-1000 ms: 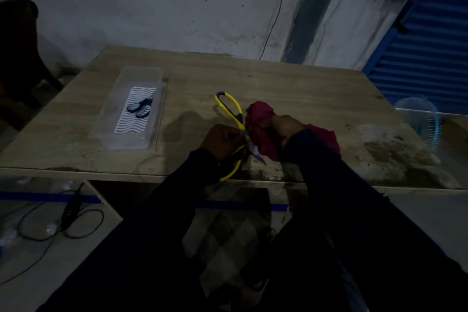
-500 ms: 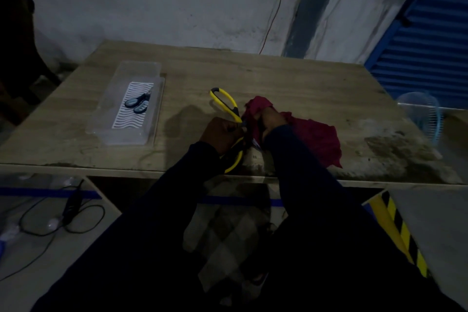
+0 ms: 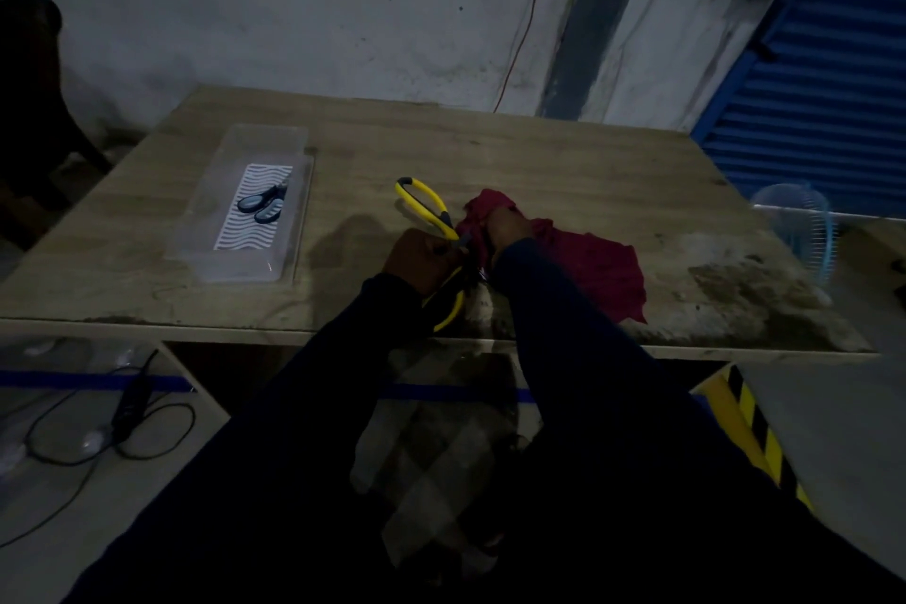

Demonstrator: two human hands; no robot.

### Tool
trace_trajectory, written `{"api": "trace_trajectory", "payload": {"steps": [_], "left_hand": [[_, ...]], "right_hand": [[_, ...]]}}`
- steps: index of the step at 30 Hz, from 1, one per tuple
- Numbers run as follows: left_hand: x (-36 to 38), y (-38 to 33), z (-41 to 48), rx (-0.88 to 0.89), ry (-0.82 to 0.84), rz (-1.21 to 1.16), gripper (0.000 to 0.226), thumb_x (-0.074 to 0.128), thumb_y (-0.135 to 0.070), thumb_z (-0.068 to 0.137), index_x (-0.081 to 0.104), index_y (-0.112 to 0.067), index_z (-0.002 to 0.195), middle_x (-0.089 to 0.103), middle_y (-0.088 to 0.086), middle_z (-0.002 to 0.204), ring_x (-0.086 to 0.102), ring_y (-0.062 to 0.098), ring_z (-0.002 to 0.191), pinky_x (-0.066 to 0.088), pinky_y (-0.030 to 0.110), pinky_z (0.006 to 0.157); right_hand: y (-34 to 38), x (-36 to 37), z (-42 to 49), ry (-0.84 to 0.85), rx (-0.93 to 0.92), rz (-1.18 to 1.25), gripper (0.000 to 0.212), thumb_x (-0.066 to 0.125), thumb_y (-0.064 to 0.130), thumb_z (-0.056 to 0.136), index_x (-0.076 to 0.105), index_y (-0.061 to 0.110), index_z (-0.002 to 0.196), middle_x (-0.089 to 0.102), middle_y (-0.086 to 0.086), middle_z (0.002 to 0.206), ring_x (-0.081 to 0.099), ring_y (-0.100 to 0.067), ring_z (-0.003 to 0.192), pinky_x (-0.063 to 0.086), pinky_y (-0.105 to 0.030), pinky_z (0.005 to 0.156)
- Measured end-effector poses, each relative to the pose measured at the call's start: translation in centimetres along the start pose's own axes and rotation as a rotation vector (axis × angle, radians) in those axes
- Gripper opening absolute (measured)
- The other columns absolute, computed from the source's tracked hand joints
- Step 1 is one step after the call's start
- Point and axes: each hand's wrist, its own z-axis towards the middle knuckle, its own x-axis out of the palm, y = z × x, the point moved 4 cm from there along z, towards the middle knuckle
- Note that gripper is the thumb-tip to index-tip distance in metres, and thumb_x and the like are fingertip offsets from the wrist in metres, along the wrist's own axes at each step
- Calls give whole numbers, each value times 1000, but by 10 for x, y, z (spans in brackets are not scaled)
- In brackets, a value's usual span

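Note:
Yellow-handled scissors (image 3: pixel 425 202) lie on the wooden table (image 3: pixel 539 172) near its front edge. My left hand (image 3: pixel 421 262) grips them near the pivot, one handle loop pointing away and the other toward me. A dark red cloth (image 3: pixel 603 270) is spread to the right. My right hand (image 3: pixel 507 231) holds a bunched part of the cloth against the scissors' blades, which are hidden between my hands.
A clear plastic tray (image 3: pixel 206 231) at the table's left holds a small pair of dark scissors (image 3: pixel 262 207). A light blue basket (image 3: pixel 804 231) stands off the right edge. Cables (image 3: pixel 127 412) lie on the floor at left; yellow-black striped tape (image 3: pixel 755 432) marks the floor at right.
My right hand has drawn the bunched cloth closer to the scissors and my left hand. The blades, visible a second ago, are now hidden between my hands.

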Motion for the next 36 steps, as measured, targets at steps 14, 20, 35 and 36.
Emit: {"api": "trace_trajectory", "payload": {"steps": [14, 20, 35, 36], "left_hand": [[-7, 5, -10, -28, -41, -107, 37, 69, -30, 92, 74, 4, 76, 68, 30, 73, 61, 20, 61, 48, 38, 60], [-6, 1, -9, -20, -26, -108, 32, 68, -24, 94, 75, -1, 72, 70, 27, 72, 65, 25, 63, 48, 32, 63], [-3, 1, -14, -1, 18, -134, 33, 69, -22, 93, 72, -16, 60, 65, -5, 50, 56, 1, 46, 42, 20, 53], [-4, 0, -15, 4, 5, -138, 33, 70, -22, 92, 72, -17, 59, 63, -9, 47, 54, -2, 45, 40, 17, 51]], "right_hand": [[-23, -15, -43, 98, 396, 999, 41, 46, 25, 103, 54, 2, 136, 70, -7, 99, 63, -16, 78, 53, -30, 94], [-39, -8, -38, 192, 262, 902, 35, 39, 15, 103, 52, 0, 133, 62, -21, 124, 62, -31, 108, 47, -42, 105], [-47, -14, 4, 38, 339, 753, 46, 67, 5, 78, 62, 4, 124, 71, -18, 110, 70, -33, 98, 59, -47, 80], [-52, -17, 15, 26, 343, 741, 44, 67, 6, 79, 63, 5, 123, 71, -17, 110, 70, -33, 98, 59, -45, 78]]}}
